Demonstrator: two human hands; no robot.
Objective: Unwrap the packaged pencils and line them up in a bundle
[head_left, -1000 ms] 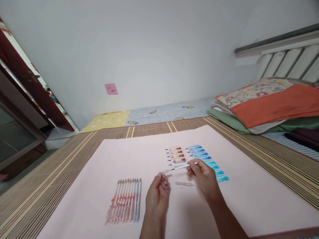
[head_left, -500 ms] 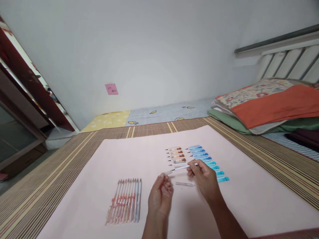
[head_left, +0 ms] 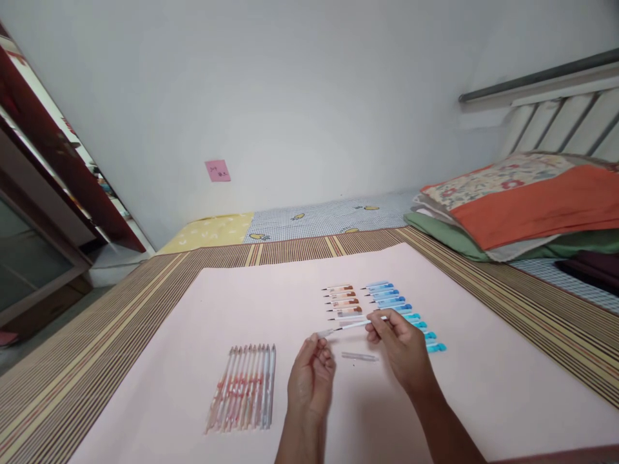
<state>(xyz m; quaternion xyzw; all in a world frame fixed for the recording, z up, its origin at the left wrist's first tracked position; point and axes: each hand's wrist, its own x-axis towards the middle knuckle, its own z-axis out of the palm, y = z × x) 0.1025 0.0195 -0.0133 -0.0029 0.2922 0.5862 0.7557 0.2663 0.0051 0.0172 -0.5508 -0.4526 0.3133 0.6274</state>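
The refill [head_left: 355, 325], a thin white stick with a dark tip, is pinched at its rear in the right hand [head_left: 399, 348] above the pink sheet [head_left: 193, 322]. Its tip meets a small clear cap [head_left: 323, 334] gripped by the left hand [head_left: 309, 380]. A clear tube [head_left: 358, 356] lies on the sheet between the hands. Just beyond the refill lie brown pieces [head_left: 344, 301] and blue pieces [head_left: 394, 303]. Left of the refill lies a row of pens [head_left: 244, 386].

Two bare forearms are seen. No sleeve is worn on either. The left hand [head_left: 309, 383] and right hand [head_left: 403, 351] are ungloved.
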